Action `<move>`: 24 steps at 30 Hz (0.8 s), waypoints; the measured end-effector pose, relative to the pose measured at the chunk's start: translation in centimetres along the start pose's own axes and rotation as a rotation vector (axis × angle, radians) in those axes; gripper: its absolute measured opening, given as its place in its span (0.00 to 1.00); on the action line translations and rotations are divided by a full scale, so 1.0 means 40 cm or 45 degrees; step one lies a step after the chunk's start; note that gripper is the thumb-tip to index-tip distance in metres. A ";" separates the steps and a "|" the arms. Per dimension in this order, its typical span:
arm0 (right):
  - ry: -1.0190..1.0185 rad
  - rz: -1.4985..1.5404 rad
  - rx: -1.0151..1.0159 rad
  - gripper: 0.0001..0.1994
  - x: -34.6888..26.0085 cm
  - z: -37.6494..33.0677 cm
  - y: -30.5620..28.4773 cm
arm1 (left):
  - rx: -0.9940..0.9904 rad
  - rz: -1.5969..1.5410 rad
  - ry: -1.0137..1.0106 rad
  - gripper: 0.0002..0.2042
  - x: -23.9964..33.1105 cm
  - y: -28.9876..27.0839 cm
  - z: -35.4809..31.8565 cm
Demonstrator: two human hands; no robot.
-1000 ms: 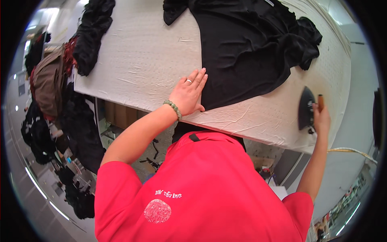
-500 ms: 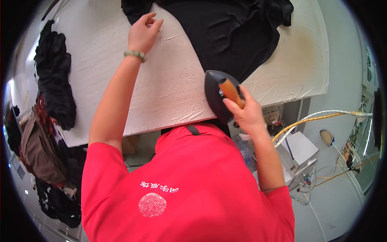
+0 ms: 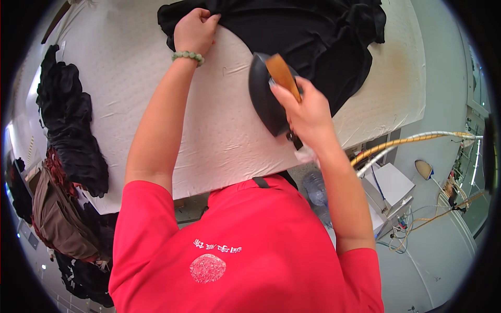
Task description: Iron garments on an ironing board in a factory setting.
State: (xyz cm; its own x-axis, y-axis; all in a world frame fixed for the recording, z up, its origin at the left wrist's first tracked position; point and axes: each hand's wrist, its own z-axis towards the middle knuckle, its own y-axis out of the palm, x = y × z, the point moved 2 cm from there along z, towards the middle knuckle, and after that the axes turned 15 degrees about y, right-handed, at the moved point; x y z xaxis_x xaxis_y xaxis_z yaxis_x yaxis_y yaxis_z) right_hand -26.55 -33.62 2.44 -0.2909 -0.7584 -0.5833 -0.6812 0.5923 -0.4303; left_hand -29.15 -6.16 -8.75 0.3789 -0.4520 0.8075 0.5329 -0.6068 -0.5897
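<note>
A black garment (image 3: 292, 31) lies spread at the far side of the white padded ironing table (image 3: 209, 120), with some wrinkles in it. My left hand (image 3: 195, 31), a green bead bracelet at its wrist, is closed at the garment's left part and pinches its edge; the fingertips are partly hidden. My right hand (image 3: 310, 112) is wrapped round the wooden handle (image 3: 283, 75) of a dark iron (image 3: 262, 96). The iron's pointed plate is at the garment's near edge, partly over the white cover. Whether it presses on the cloth I cannot tell.
A bunched black garment (image 3: 68, 125) hangs over the table's left edge, above brown cloth (image 3: 65, 208). To the right, yellow and white hoses (image 3: 402, 143) run past a white box (image 3: 391, 185). Plastic bottles (image 3: 315, 188) stand below the table's front edge.
My left hand has moved slightly away from me and closed on the garment's edge. My right hand has carried the iron farther onto the table and a little left.
</note>
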 end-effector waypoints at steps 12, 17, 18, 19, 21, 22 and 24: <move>0.050 -0.139 -0.116 0.25 -0.154 0.116 0.037 | 0.037 -0.261 0.011 0.14 -0.022 -0.015 -0.005; 0.188 -0.658 0.032 0.32 0.118 -0.115 -0.135 | 0.032 -0.238 0.020 0.15 -0.014 -0.013 -0.007; 0.193 -0.659 0.037 0.32 0.149 -0.149 -0.176 | 0.044 -0.230 0.026 0.15 -0.014 -0.015 -0.007; 0.361 -0.780 0.009 0.33 0.183 -0.180 -0.216 | 0.056 -0.221 0.033 0.16 -0.015 -0.016 -0.008; 0.540 -0.891 -0.010 0.33 0.243 -0.217 -0.279 | 0.043 -0.235 0.032 0.16 -0.016 -0.011 -0.005; 0.491 -0.765 0.087 0.33 0.271 -0.225 -0.304 | 0.040 -0.238 0.026 0.16 -0.020 -0.013 0.001; 0.382 -0.505 0.280 0.33 0.313 -0.236 -0.338 | 0.036 -0.239 0.037 0.17 -0.022 -0.017 0.010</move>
State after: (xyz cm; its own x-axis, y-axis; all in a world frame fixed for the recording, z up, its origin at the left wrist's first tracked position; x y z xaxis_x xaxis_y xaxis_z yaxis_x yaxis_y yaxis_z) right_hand -27.29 -53.68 7.46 -0.2412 -0.9606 -0.1382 -0.6304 0.2634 -0.7302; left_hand -29.55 -5.11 -9.07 0.2491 -0.3515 0.9024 0.6136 -0.6636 -0.4279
